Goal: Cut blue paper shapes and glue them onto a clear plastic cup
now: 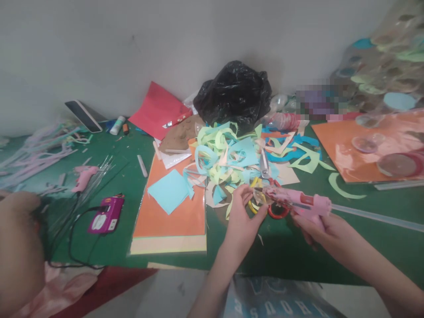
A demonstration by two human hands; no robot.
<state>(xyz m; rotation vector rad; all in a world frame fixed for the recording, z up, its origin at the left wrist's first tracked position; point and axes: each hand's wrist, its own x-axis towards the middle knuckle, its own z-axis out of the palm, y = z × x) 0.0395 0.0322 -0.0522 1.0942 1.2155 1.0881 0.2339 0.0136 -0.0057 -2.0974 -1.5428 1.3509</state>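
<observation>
My right hand [323,227] grips a pink glue gun [300,203] by its handle, nozzle pointing left, with a clear glue stick [374,216] trailing out to the right. My left hand [243,212] is pinched on a small clear piece [259,196] held right at the nozzle tip. Just behind both hands lie scissors with red and yellow handles [270,194] and a heap of cut paper scraps [225,157] in blue, green and cream.
Orange card [172,221] with a blue paper square [168,190] lies left of centre on the green table [132,172]. Further left are a purple device with a black cable [106,215], a second pink glue gun [84,176] and another person's arm [18,247]. A black bag [235,92] sits at the back.
</observation>
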